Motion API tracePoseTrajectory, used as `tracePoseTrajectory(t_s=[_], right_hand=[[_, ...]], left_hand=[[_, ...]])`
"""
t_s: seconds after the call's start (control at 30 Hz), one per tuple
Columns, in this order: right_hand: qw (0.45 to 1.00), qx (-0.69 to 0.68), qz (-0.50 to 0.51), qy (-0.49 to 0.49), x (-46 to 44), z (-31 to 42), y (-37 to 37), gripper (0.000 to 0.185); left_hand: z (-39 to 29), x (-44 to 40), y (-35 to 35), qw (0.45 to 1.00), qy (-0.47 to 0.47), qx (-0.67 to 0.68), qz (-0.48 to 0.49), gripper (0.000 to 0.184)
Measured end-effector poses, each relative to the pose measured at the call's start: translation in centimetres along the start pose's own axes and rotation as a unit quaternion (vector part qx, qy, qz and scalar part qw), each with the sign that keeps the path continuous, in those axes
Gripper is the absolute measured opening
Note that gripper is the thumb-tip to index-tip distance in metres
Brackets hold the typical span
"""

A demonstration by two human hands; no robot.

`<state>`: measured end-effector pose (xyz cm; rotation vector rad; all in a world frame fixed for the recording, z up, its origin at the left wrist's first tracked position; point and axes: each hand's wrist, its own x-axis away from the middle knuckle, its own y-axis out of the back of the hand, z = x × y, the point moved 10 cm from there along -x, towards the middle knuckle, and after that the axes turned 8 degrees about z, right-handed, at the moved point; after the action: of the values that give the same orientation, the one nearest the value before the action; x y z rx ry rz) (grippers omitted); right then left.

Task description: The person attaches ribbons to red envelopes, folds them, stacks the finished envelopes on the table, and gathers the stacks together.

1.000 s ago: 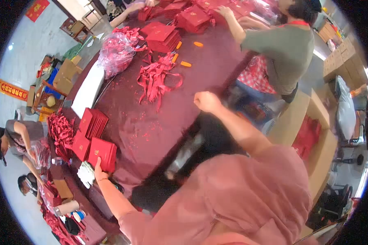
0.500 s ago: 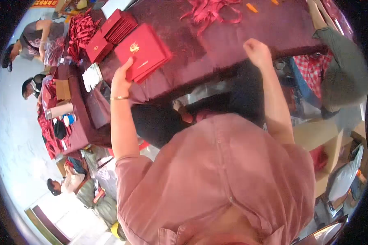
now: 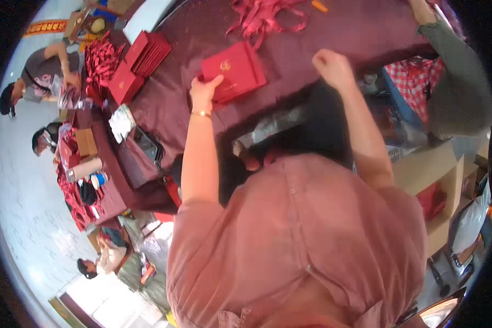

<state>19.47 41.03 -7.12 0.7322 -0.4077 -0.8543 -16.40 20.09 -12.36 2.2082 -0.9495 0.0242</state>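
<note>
My left hand [image 3: 204,93] grips the left edge of a small stack of flat red packets [image 3: 238,71] with a gold emblem on top. Its thumb lies over the upper face, and the other fingers are mostly hidden. Over the front part of the table, to the right of the stack, my right hand [image 3: 333,68] is closed with the fingers curled under. Whatever those fingers hold, if anything, is hidden. Beyond the stack lies a loose heap of red ribbons [image 3: 265,19].
More red packets [image 3: 147,53] stand in stacks at the left of the dark red tablecloth [image 3: 186,33], beside a ribbon pile [image 3: 101,63]. A co-worker's sleeve [image 3: 448,52] reaches in at right, above an open cardboard box [image 3: 429,169]. Other people work at far left.
My left hand has carried the red packets to the right, toward the middle of the table. My right hand has shifted slightly left and remains closed. The camera view has turned a little.
</note>
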Motion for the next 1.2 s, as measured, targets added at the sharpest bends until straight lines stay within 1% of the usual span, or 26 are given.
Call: tracePoseTrajectory(t_s=[0.03, 0.1, 0.13, 0.17, 0.2, 0.23, 0.27, 0.37, 0.43, 0.47, 0.53, 0.6, 0.63, 0.67, 0.7, 0.73, 0.77, 0.83, 0.87, 0.93, 0.97, 1.0, 1.03, 1.1, 1.17, 1.2], right_hand=[[1.000, 0.014, -0.011, 0.009, 0.0, 0.4, 0.1, 0.020], [1.000, 0.016, -0.019, -0.003, 0.3, 0.8, 0.4, 0.020], [1.000, -0.003, -0.017, -0.022, 0.1, 0.5, 0.4, 0.021], [0.999, 0.012, -0.039, -0.011, 0.0, 0.4, 0.5, 0.020], [0.999, 0.027, -0.024, -0.022, -0.4, -0.1, 0.1, 0.020], [0.999, 0.016, -0.044, -0.004, -0.3, 0.1, 0.4, 0.020], [0.999, -0.002, -0.019, -0.034, 0.0, 0.4, 0.7, 0.020], [0.999, -0.004, -0.015, -0.033, -0.6, 0.3, 0.3, 0.019], [0.998, -0.039, -0.008, -0.039, -1.7, -0.2, -0.2, 0.027], [0.998, -0.036, -0.016, -0.039, -2.1, 0.0, -0.1, 0.027], [0.991, -0.134, 0.011, -0.024, -3.1, 2.2, -1.0, 0.037], [0.961, -0.259, 0.073, -0.057, -4.8, 3.1, -5.4, 0.050], [0.956, -0.274, 0.082, -0.060, -5.1, 4.5, -7.1, 0.055], [0.968, -0.240, 0.061, -0.047, -5.4, 6.1, -7.6, 0.070], [0.968, -0.235, 0.070, -0.050, -6.0, 6.8, -9.9, 0.077], [0.948, -0.292, 0.119, -0.039, -6.9, 7.4, -13.6, 0.074], [0.932, -0.319, 0.173, -0.019, -6.4, 9.6, -15.2, 0.069], [0.965, -0.247, 0.062, 0.066, -6.0, 12.2, -15.8, 0.066], [0.965, -0.245, 0.068, 0.069, -6.1, 12.8, -16.9, 0.066], [0.971, -0.228, 0.074, -0.001, -6.2, 12.4, -18.6, 0.067], [0.971, -0.225, 0.080, 0.002, -6.3, 12.8, -19.1, 0.067], [0.982, -0.186, 0.043, -0.004, -6.3, 13.0, -18.7, 0.062], [0.989, -0.147, 0.005, -0.008, -6.2, 13.4, -18.2, 0.056], [0.990, -0.135, 0.032, 0.010, -6.6, 14.1, -18.0, 0.050], [0.978, -0.203, 0.055, 0.012, -6.3, 14.2, -17.4, 0.050], [0.977, -0.201, 0.062, 0.016, -6.0, 14.7, -16.7, 0.050]], left_hand=[[-0.6, -0.1, 1.6, 0.986, -0.008, -0.141, -0.087, 0.092], [-2.2, -0.7, 2.0, 0.979, -0.099, -0.157, -0.084, 0.098], [-2.4, -1.4, 1.7, 0.988, -0.111, -0.105, -0.036, 0.095], [-3.9, -0.7, 1.8, 0.985, -0.148, -0.086, -0.037, 0.093], [-5.8, 0.7, 2.5, 0.979, -0.131, -0.137, -0.069, 0.091], [-6.4, 1.1, 2.8, 0.978, -0.141, -0.135, -0.072, 0.091], [-5.1, 0.1, 2.9, 0.983, -0.145, -0.089, -0.076, 0.091], [-6.0, 0.7, 3.0, 0.984, -0.135, -0.098, -0.054, 0.086], [-4.0, -0.9, 2.0, 0.991, -0.125, 0.048, 0.002, 0.085], [-4.0, -0.9, 1.8, 0.990, -0.133, 0.051, 0.004, 0.085], [-3.3, 0.0, 1.3, 0.987, -0.044, 0.147, 0.040, 0.083], [-2.8, 0.1, 0.6, 0.978, -0.022, 0.194, 0.068, 0.083], [-2.2, 0.1, 0.0, 0.967, 0.006, 0.237, 0.093, 0.082], [-2.4, 0.5, -0.3, 0.967, 0.005, 0.239, 0.093, 0.082], [-2.8, 1.2, -0.7, 0.964, 0.003, 0.248, 0.091, 0.079], [-2.9, 1.7, -0.8, 0.962, 0.002, 0.258, 0.088, 0.076], [-2.6, 1.0, -1.6, 0.946, -0.037, 0.300, 0.114, 0.068], [-1.9, 1.1, -2.2, 0.922, -0.043, 0.367, 0.118, 0.062], [-1.2, 1.4, -1.0, 0.924, -0.029, 0.377, 0.058, 0.057], [-0.5, 1.1, -0.6, 0.909, -0.040, 0.408, 0.077, 0.055], [-0.4, 1.0, -0.5, 0.893, -0.055, 0.436, 0.101, 0.053], [-0.3, 1.1, 0.0, 0.892, -0.053, 0.439, 0.093, 0.053], [-0.2, 1.1, -0.1, 0.886, -0.037, 0.451, 0.102, 0.051], [-0.3, 1.3, 0.2, 0.878, -0.023, 0.467, 0.101, 0.049], [0.4, 1.5, 0.0, 0.865, 0.027, 0.493, 0.092, 0.046], [2.5, 0.3, -1.0, 0.841, 0.075, 0.524, 0.110, 0.044]])
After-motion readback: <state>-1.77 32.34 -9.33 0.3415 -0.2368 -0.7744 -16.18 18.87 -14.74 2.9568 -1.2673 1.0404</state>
